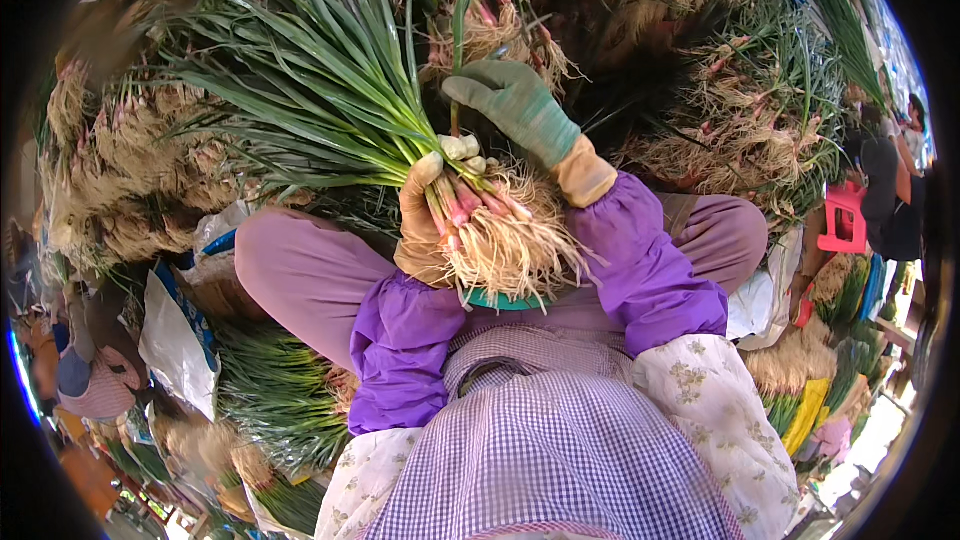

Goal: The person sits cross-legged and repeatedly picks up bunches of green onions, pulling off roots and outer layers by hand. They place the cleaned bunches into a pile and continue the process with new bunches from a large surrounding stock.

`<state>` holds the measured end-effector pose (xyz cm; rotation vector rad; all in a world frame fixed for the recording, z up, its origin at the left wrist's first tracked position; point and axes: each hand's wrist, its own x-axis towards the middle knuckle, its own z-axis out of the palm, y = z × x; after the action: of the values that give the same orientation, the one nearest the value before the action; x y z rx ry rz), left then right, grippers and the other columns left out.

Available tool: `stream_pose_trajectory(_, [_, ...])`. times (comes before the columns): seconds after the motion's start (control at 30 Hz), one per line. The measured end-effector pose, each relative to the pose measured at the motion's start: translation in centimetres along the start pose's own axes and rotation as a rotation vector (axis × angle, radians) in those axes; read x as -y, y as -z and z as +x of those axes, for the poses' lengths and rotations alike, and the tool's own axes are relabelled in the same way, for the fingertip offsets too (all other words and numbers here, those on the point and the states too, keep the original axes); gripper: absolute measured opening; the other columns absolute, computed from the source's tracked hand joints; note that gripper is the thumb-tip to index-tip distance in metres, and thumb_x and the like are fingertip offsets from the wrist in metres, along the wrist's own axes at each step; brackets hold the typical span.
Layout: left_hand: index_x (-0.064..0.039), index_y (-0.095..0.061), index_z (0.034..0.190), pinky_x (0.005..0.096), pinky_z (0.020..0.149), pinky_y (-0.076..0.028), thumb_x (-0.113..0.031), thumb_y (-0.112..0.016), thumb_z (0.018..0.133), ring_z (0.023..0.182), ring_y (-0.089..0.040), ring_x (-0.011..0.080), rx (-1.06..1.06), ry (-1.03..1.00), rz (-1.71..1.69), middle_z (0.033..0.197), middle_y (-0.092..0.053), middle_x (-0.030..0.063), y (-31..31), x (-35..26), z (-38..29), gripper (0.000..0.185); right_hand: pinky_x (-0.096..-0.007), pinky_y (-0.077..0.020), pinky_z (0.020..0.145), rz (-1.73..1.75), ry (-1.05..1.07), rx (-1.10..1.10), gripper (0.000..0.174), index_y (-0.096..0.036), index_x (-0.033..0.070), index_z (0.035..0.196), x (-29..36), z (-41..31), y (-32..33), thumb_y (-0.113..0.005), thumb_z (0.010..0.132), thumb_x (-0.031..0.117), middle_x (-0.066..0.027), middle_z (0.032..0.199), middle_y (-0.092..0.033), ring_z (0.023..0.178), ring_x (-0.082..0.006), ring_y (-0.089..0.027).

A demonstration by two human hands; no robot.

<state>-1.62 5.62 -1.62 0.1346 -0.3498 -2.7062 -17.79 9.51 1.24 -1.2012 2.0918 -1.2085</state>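
My left hand (pixel 424 217), in a tan work glove, is closed around a thick bunch of spring onions. The leaves of this bunch (pixel 337 90) fan out to the upper left. Its pink bulbs (pixel 466 201) and long pale roots (pixel 517 255) hang over my lap. Just above the bulbs, my right hand (pixel 517 105), in a green glove with a tan cuff, pinches a single spring onion stalk (pixel 457 30) between thumb and fingers. That stalk stands nearly upright in the picture, its lower end beside the bunch. Below the roots shows part of a green object (pixel 502 300).
Loose spring onions with tangled roots (pixel 742 112) are heaped to the right and ahead. More rooted bunches (pixel 142 157) are piled at left, and leafy ones (pixel 289 390) lie by my thigh. A white sack (pixel 176 345), a pink plastic stool (pixel 844 217) and other people (pixel 889 187) are around.
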Motion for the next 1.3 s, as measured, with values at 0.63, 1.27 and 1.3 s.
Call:
stream_pose_trajectory(0.63, [0.004, -0.060, 0.102, 0.0431, 0.053, -0.058, -0.021, -0.058, 0.091, 0.050, -0.060, 0.0235, -0.250, 0.013, 0.128, 0.078, -0.063, 0.0166, 0.1, 2.3, -1.1, 0.027, -0.0417, -0.0504, 0.081, -0.663, -0.097, 0.251, 0.041, -0.068, 0.008, 0.106, 1.5, 0.8, 1.4, -0.050, 0.093, 0.043, -0.0151, 0.098, -0.069, 0.095, -0.0325, -0.065])
stream_pose_trajectory(1.27, [0.004, -0.035, 0.141, 0.0550, 0.089, -0.051, -0.026, -0.057, 0.088, 0.110, -0.060, 0.0339, -0.090, -0.011, 0.060, 0.132, -0.050, 0.0256, -3.1, 2.7, -1.7, 0.064, -0.0262, -0.0483, 0.050, 0.310, -0.168, -0.210, 0.023, -0.064, 0.004, 0.091, -1.4, -3.9, 3.1, -0.053, 0.097, 0.022, -0.0040, 0.071, -0.065, 0.056, -0.0119, -0.060])
stream_pose_trajectory(1.3, [0.002, -0.024, 0.146, 0.0535, 0.103, -0.043, -0.030, -0.057, 0.088, 0.118, -0.056, 0.0335, -0.137, -0.074, 0.131, 0.125, -0.057, 0.0256, -2.3, 2.8, -1.4, 0.074, -0.0276, -0.0489, 0.050, -0.030, -0.094, -0.228, 0.022, -0.063, 0.005, 0.089, -1.2, -4.2, 3.7, -0.052, 0.097, 0.022, -0.0042, 0.069, -0.064, 0.055, -0.0137, -0.060])
